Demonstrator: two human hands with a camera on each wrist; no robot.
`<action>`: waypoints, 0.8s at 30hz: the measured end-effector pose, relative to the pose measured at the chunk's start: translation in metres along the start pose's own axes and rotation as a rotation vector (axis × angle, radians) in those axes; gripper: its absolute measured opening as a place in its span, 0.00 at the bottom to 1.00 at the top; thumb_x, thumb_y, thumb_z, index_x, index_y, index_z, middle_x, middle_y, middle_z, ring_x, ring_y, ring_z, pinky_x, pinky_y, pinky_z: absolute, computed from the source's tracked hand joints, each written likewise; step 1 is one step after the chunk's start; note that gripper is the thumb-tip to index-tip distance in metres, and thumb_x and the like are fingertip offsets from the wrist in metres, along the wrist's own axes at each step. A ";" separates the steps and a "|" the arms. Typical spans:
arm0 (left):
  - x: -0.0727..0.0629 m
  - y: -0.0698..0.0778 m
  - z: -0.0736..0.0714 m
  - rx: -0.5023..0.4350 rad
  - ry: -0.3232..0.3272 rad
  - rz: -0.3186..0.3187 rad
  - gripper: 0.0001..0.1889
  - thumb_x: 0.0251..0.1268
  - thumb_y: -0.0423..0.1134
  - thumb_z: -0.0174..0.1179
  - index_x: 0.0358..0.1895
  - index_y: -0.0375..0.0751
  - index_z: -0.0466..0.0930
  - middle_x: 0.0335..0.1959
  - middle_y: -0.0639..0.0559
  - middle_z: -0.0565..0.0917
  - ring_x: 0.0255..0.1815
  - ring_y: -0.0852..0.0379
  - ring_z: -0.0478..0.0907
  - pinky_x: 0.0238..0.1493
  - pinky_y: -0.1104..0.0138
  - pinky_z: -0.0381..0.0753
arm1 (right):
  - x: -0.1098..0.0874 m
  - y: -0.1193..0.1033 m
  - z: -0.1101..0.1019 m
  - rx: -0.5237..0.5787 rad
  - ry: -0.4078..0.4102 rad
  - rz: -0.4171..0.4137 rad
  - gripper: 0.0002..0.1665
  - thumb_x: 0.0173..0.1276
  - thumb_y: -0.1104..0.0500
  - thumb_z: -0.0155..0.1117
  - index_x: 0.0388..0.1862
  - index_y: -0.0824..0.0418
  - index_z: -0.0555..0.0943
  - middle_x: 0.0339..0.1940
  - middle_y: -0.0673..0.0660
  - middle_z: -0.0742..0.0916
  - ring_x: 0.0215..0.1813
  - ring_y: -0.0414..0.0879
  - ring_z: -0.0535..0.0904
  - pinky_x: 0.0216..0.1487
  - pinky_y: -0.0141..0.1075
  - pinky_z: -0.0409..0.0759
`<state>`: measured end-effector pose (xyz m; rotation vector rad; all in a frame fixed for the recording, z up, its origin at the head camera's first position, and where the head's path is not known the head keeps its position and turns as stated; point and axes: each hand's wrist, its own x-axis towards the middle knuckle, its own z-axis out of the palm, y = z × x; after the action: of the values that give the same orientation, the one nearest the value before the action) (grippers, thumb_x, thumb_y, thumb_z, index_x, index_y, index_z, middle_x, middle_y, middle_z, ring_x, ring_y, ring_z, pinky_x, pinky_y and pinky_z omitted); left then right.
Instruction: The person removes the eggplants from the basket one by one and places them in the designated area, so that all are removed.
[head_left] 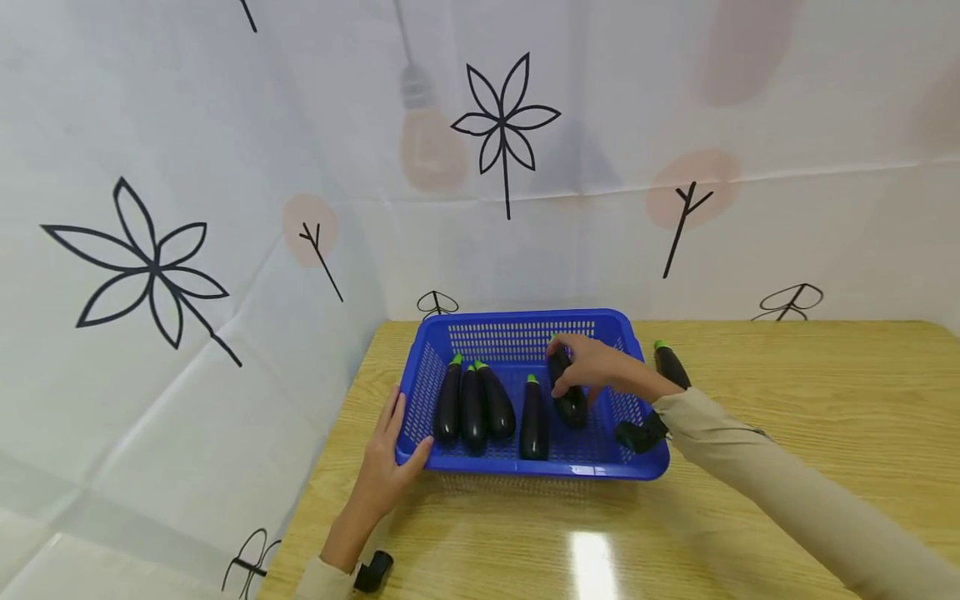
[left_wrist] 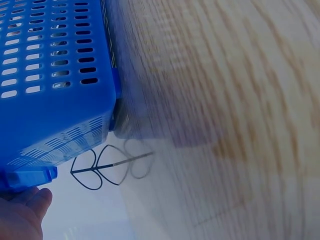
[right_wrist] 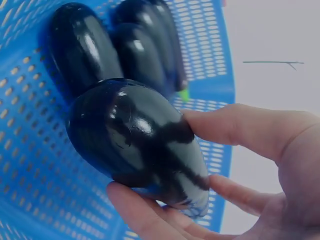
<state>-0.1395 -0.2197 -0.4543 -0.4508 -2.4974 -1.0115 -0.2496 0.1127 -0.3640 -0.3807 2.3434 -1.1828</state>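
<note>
A blue plastic basket point(head_left: 517, 471) with perforated walls stands on the table. On its left side lie three dark eggplants point(head_left: 473, 408) close together, with another eggplant point(head_left: 534, 421) right of them. My right hand point(head_left: 596, 364) reaches in over the right wall and holds an eggplant point(right_wrist: 135, 140) between thumb and fingers, its green stem end partly covered by the hand. In the right wrist view its glossy rounded end points toward the camera. My left hand point(head_left: 386, 458) holds the basket's front left corner, thumb at the front rim and fingers along the left rim.
One more eggplant point(head_left: 670, 364) lies on the wooden table point(head_left: 810, 400) outside the basket's right wall, partly behind my right forearm. A white printed cloth point(head_left: 585, 250) hangs behind the table and along its left side.
</note>
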 end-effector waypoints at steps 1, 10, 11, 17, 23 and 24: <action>0.000 0.000 0.000 0.000 -0.001 -0.003 0.40 0.62 0.44 0.60 0.73 0.33 0.52 0.75 0.47 0.50 0.71 0.40 0.56 0.60 0.47 0.63 | -0.002 -0.001 -0.003 0.006 -0.002 -0.006 0.39 0.52 0.64 0.72 0.62 0.62 0.66 0.47 0.68 0.75 0.38 0.55 0.80 0.28 0.47 0.82; 0.000 -0.001 0.000 0.007 -0.001 -0.018 0.40 0.62 0.44 0.60 0.73 0.33 0.52 0.75 0.47 0.51 0.71 0.41 0.56 0.60 0.47 0.63 | -0.023 -0.007 -0.027 0.009 -0.001 -0.063 0.40 0.54 0.62 0.71 0.65 0.62 0.64 0.35 0.63 0.74 0.33 0.52 0.79 0.31 0.48 0.82; 0.000 -0.001 0.000 0.004 -0.002 -0.020 0.40 0.62 0.44 0.60 0.73 0.33 0.52 0.75 0.46 0.51 0.71 0.40 0.56 0.60 0.47 0.63 | -0.025 -0.008 -0.029 0.007 0.003 -0.064 0.40 0.54 0.62 0.71 0.65 0.62 0.64 0.36 0.64 0.73 0.33 0.52 0.79 0.30 0.47 0.82; 0.000 0.002 0.000 -0.009 -0.007 -0.031 0.40 0.62 0.44 0.60 0.73 0.33 0.53 0.75 0.46 0.51 0.71 0.40 0.56 0.60 0.47 0.64 | -0.038 -0.006 -0.040 -0.022 0.033 -0.067 0.41 0.55 0.61 0.71 0.66 0.62 0.64 0.43 0.66 0.71 0.33 0.51 0.78 0.31 0.46 0.82; 0.000 0.002 0.001 -0.013 -0.004 -0.028 0.40 0.62 0.44 0.60 0.73 0.33 0.52 0.75 0.47 0.50 0.71 0.40 0.55 0.60 0.47 0.63 | -0.049 0.000 -0.053 -0.020 0.046 -0.066 0.42 0.56 0.59 0.70 0.68 0.63 0.62 0.54 0.72 0.68 0.42 0.57 0.78 0.33 0.45 0.82; 0.000 0.002 0.001 -0.015 -0.003 -0.027 0.40 0.62 0.44 0.61 0.73 0.33 0.52 0.75 0.47 0.50 0.71 0.40 0.55 0.61 0.47 0.63 | -0.050 0.001 -0.055 -0.021 0.048 -0.066 0.42 0.57 0.59 0.70 0.68 0.63 0.62 0.56 0.72 0.67 0.44 0.58 0.78 0.34 0.45 0.82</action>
<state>-0.1388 -0.2178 -0.4533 -0.4241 -2.5065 -1.0409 -0.2367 0.1725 -0.3225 -0.4448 2.4030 -1.2118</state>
